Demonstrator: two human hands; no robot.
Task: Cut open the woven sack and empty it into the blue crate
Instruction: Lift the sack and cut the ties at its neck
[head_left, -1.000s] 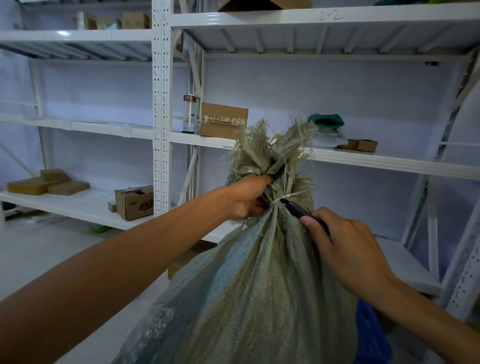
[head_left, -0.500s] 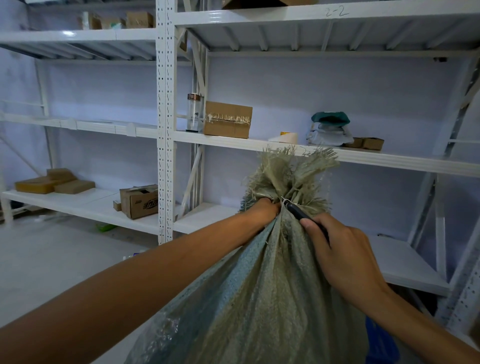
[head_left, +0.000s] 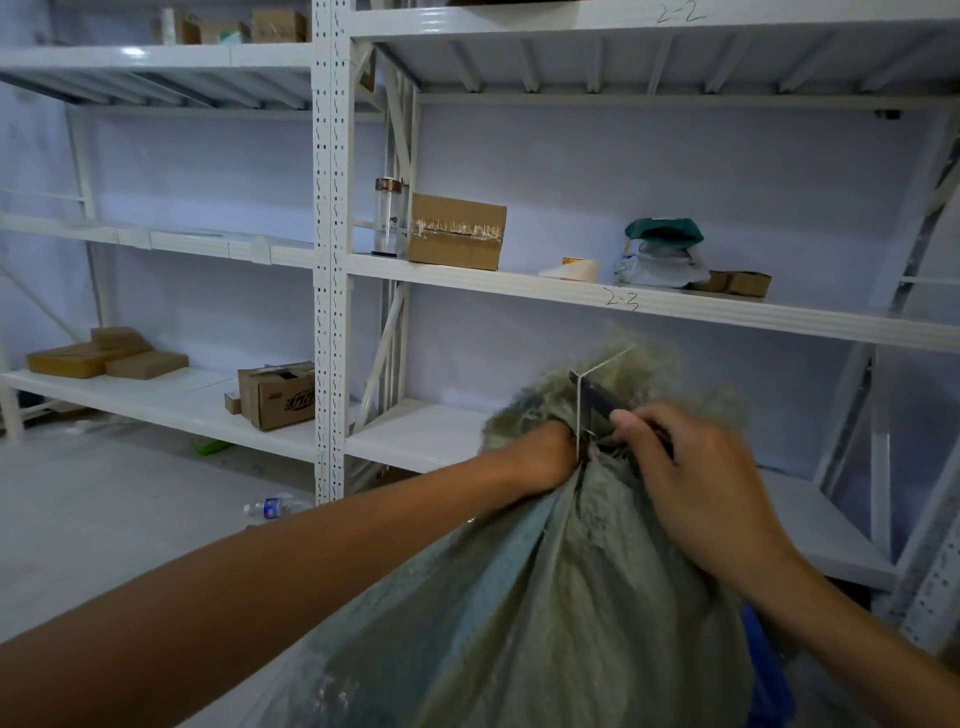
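White steel shelving (head_left: 519, 283) behind the fingers, cardboard box (head_left: 456, 231) on the mid shelf; pale floor (head_left: 104, 514) with a plastic bottle (head_left: 270, 506) left of them. Left hand (head_left: 540, 457) clamped round gathered neck of woven sack (head_left: 545, 597). Right hand (head_left: 701, 493) closed on dark knife (head_left: 597, 400), blade hooked under taut white tie (head_left: 576, 410) just above fingers. Blue crate (head_left: 769, 675) edge below right wrist

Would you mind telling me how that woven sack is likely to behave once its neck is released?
The woven sack will probably flop: its cloth hangs in soft folds under the left hand. It looks full and bulging, so it is likely heavy. The frayed mouth may shed fibres near the blade in the right hand.
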